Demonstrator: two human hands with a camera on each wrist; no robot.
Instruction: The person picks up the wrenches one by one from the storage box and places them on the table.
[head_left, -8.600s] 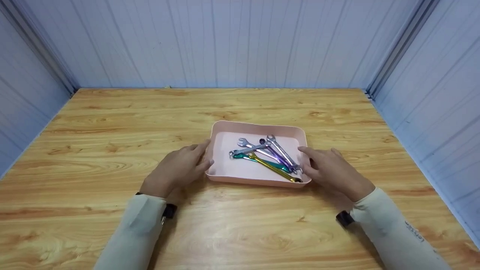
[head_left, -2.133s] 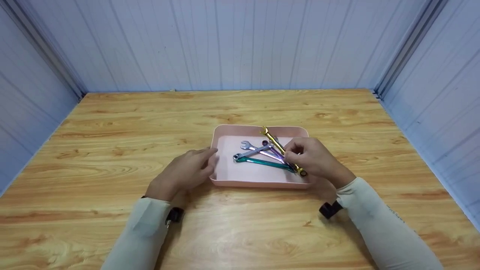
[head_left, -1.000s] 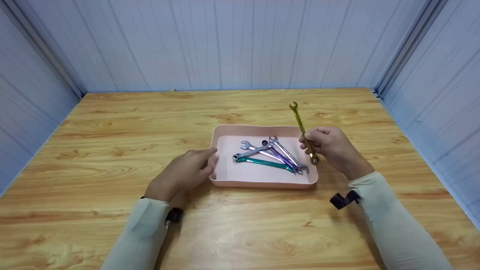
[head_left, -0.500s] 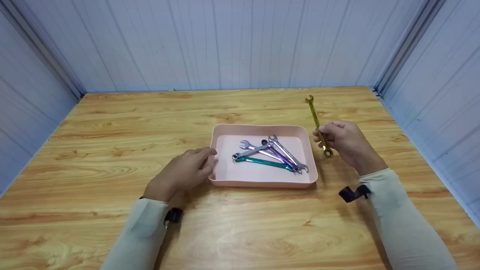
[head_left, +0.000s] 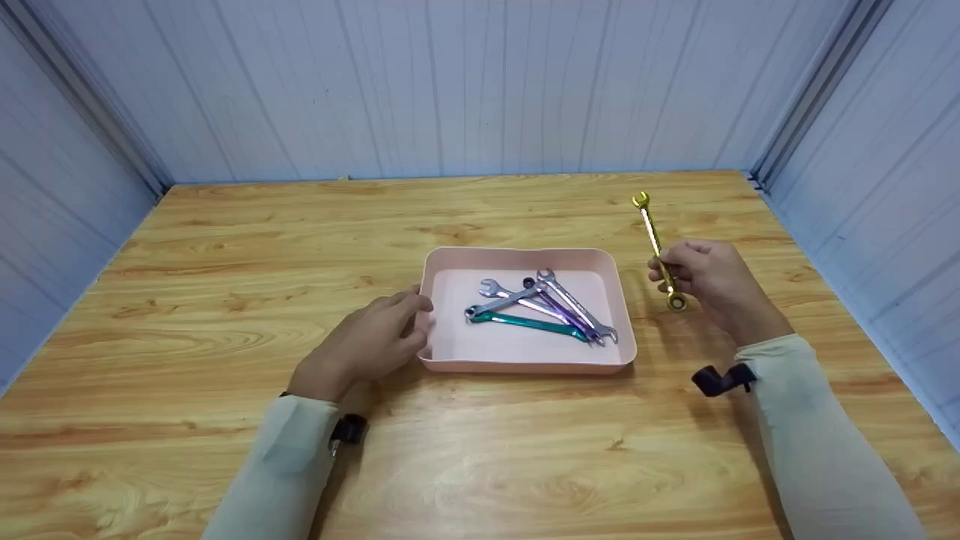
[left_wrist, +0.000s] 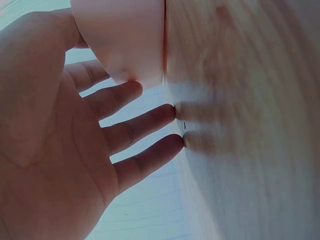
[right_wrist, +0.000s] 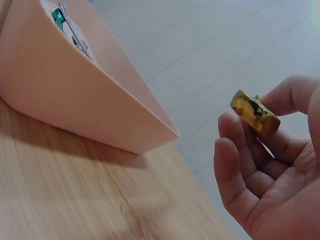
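Observation:
My right hand point(head_left: 716, 281) pinches a gold combination wrench point(head_left: 651, 231) between thumb and fingers, off the table to the right of a pink tray point(head_left: 525, 367). The wrench's open end points away and its ring end point(right_wrist: 255, 114) hangs below the fingers. My left hand point(head_left: 367, 341) rests at the tray's left side, its fingers nearly straight against the outer wall; in the left wrist view two fingertips reach down to the table. Inside the tray lie a green wrench point(head_left: 525, 324), a purple wrench point(head_left: 568, 315) and several silver wrenches point(head_left: 576, 306), crossing one another.
The tray stands on a wood-grain table point(head_left: 480, 457). Pale panel walls point(head_left: 465, 90) close off its back and both sides. A black wrist camera point(head_left: 720, 380) sits under the right sleeve and another camera point(head_left: 349, 430) under the left.
Earlier the gold wrench lay in the tray; my right hand has picked it up and carried it out over the right rim, then farther right. My left hand has stayed at the tray.

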